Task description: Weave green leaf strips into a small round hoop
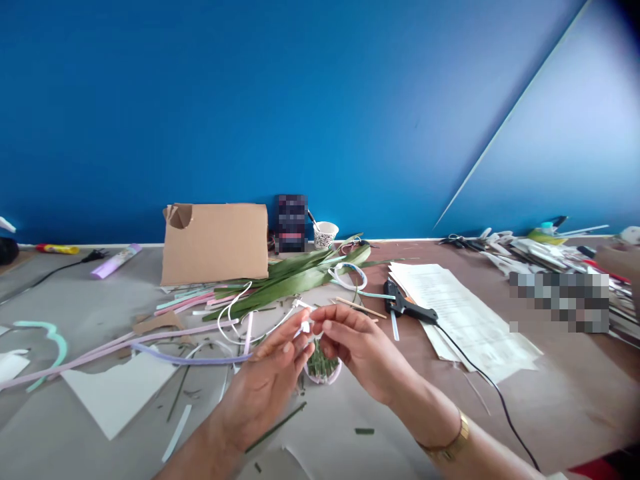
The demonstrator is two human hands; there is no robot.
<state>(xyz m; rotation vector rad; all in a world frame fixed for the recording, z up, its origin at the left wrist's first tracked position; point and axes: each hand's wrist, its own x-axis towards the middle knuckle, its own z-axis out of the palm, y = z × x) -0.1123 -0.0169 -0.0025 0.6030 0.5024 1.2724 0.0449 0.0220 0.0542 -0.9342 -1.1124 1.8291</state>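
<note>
My left hand [273, 373] and my right hand [357, 347] meet over the middle of the table, both pinching a thin white paper strip [305, 327]. The strip loops away to the left in white curls [235, 320]. A lilac paper strip [190, 359] trails from under my left hand toward the left. Just beneath my fingers sits a small round paper ring filled with short green leaf pieces [323, 368]. My right wrist wears a gold bracelet [453, 445].
Long green leaves [295, 277] and coloured paper strips lie behind my hands. A black glue gun [407, 307] with its cord rests beside printed sheets [460, 313]. A cardboard piece [215, 243], a patterned cup [325, 235], white paper [117, 393] and right-side clutter surround them.
</note>
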